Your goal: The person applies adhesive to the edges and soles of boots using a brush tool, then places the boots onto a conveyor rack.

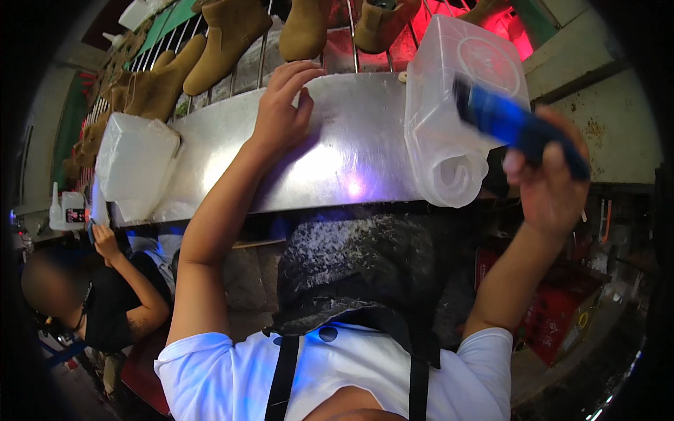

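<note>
My left hand [281,112] is resting spread on the metal desk [351,154]; my right hand [547,182] is gripping a blue tool [512,126], which is touching the translucent plastic jug [456,91] standing on the desk.

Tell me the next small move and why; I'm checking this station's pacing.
Probably bring the right hand with its blue tool down toward the metal shelf. The tool is raised and blurred beside the clear jug, touching no work, while the left hand rests open on the shelf just below the tan boots.
</note>
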`<state>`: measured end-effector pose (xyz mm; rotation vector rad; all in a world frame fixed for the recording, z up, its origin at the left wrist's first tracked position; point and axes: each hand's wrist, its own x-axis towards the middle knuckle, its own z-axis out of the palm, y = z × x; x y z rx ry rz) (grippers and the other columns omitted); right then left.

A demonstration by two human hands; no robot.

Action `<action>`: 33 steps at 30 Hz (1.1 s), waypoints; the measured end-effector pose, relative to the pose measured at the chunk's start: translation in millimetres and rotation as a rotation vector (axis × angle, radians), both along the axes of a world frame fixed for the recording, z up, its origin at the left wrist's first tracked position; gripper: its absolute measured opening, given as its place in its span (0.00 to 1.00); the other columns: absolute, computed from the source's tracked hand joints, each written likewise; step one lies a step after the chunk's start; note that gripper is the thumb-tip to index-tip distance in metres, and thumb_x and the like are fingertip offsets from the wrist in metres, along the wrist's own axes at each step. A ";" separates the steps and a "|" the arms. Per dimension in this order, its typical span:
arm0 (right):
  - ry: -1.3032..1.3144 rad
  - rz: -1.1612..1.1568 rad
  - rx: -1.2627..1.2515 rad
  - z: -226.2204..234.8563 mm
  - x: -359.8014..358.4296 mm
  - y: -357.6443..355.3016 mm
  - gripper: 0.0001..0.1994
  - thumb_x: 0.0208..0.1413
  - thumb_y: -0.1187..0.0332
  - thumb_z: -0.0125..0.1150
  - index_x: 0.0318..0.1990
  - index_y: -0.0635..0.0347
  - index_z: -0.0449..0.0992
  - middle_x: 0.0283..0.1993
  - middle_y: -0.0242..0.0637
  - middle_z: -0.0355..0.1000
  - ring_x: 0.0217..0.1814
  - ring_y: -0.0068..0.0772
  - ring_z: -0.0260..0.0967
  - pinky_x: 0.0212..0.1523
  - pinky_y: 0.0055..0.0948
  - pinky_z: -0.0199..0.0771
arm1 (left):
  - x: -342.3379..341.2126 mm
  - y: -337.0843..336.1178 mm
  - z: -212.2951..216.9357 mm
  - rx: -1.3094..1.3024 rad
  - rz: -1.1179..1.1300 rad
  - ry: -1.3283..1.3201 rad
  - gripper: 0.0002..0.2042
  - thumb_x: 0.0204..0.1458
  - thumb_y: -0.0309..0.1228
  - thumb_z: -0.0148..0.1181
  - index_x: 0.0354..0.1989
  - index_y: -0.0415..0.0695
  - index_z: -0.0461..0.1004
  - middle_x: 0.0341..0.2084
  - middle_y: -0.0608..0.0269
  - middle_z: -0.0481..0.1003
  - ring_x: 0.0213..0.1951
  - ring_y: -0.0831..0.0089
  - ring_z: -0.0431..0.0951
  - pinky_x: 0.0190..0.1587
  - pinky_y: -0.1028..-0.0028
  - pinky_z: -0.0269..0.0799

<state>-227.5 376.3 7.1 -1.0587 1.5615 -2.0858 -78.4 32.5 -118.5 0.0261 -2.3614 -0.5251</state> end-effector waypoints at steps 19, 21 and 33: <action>0.210 -0.131 0.448 -20.1 48.7 37.1 0.16 0.52 0.81 0.62 0.49 0.67 0.71 0.52 0.45 0.76 0.55 0.34 0.72 0.60 0.33 0.69 | 44.8 50.2 -4.7 -0.202 -0.052 -0.659 0.41 0.61 0.50 0.54 0.72 0.31 0.49 0.73 0.40 0.49 0.75 0.49 0.48 0.76 0.55 0.42; 0.246 -0.173 0.538 -15.9 48.7 35.3 0.16 0.52 0.83 0.61 0.50 0.66 0.70 0.52 0.42 0.76 0.54 0.31 0.72 0.59 0.31 0.69 | 69.2 91.5 -3.1 -0.120 -0.320 -0.666 0.42 0.61 0.52 0.53 0.72 0.31 0.50 0.74 0.40 0.48 0.75 0.49 0.47 0.76 0.56 0.42; 0.274 -0.272 0.564 -26.2 46.6 22.4 0.22 0.53 0.80 0.67 0.56 0.65 0.69 0.55 0.37 0.69 0.44 0.21 0.69 0.45 0.22 0.73 | 72.8 122.6 31.4 0.392 -1.073 -0.698 0.23 0.62 0.41 0.59 0.57 0.36 0.74 0.61 0.42 0.71 0.65 0.48 0.68 0.69 0.55 0.60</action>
